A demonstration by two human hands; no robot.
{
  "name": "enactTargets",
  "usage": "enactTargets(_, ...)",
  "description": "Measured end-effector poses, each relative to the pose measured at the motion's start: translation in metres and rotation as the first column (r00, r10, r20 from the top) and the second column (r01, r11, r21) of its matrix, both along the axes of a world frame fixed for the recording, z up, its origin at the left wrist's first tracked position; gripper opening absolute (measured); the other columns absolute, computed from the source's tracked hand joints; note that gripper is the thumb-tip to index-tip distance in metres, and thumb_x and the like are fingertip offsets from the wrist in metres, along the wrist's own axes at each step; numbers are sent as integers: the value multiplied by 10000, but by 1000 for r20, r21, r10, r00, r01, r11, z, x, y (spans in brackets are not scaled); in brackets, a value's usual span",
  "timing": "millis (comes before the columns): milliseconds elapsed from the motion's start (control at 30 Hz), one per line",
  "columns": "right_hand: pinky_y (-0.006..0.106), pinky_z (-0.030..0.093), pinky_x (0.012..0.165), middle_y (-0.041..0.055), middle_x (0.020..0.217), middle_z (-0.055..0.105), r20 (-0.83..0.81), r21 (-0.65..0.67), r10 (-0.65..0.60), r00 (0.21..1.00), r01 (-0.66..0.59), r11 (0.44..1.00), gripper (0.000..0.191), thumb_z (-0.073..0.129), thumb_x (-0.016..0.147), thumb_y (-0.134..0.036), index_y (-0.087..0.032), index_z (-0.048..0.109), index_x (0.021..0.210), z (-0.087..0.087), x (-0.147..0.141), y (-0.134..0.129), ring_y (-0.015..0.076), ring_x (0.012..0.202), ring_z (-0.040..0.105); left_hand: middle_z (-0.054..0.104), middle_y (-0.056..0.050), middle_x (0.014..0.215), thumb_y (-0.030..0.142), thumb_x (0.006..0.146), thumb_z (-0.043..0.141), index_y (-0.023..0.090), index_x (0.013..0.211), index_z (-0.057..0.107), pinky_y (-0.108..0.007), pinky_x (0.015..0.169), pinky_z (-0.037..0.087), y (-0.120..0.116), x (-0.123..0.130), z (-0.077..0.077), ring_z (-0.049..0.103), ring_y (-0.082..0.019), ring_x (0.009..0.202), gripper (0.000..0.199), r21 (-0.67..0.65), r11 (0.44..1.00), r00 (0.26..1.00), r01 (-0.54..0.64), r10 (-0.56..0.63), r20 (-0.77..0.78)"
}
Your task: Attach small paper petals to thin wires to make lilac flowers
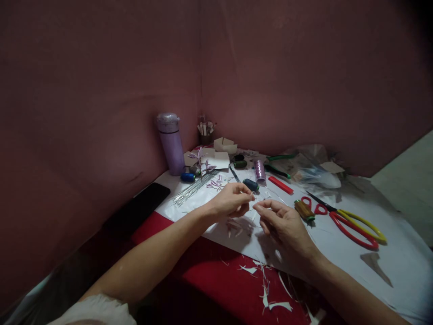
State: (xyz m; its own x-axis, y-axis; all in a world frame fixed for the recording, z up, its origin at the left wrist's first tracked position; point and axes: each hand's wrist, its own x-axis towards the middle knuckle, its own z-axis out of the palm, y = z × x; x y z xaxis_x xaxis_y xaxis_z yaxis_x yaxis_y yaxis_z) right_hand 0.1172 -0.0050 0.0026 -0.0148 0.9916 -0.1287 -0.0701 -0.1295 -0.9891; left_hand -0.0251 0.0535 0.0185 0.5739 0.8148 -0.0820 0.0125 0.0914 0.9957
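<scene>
Hands nearly touching, the person works above the white sheet (338, 266), with a thin pale strand (254, 195) running in the small gap between the fingertips. Thumb and forefinger of the left hand (234, 199) are pinched closed on what looks like the strand, the other fingers curled under. The right hand (282, 222) comes in from the near right with thumb and forefinger also brought together, and seems to grip the strand too, though its exact hold is too small to make out. For work this fine, one pinch should probably act as a steady anchor while the other guides, with light, even tension; a hard pull could kink or snap so slender a piece. Resting the wrists on the sheet would likely steady both hands, and working slightly nearer, away from the dark blue spool (251, 184) just beyond the fingertips, should lessen the chance of a snag. The hands also cast shadow on the sheet, so tilting the fingers to let light onto the pinch would help. To the right, the large scissors (334, 211) lie past the gold-brown spool (304, 210); white scraps (280, 306) litter the red cloth (203, 271) on the near side.
</scene>
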Motion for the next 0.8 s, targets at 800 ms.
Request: enactTargets(800, 168, 128, 317, -105, 343, 354, -17, 12, 5, 1000, -5, 1000, 269, 695, 675, -384, -166, 541, 645, 1, 8, 13, 23, 305, 233, 540, 20, 551, 144, 714, 462, 136, 714, 599, -182, 489, 333, -1, 3, -9, 427, -63, 484, 137, 492, 870, 960, 25, 117, -254)
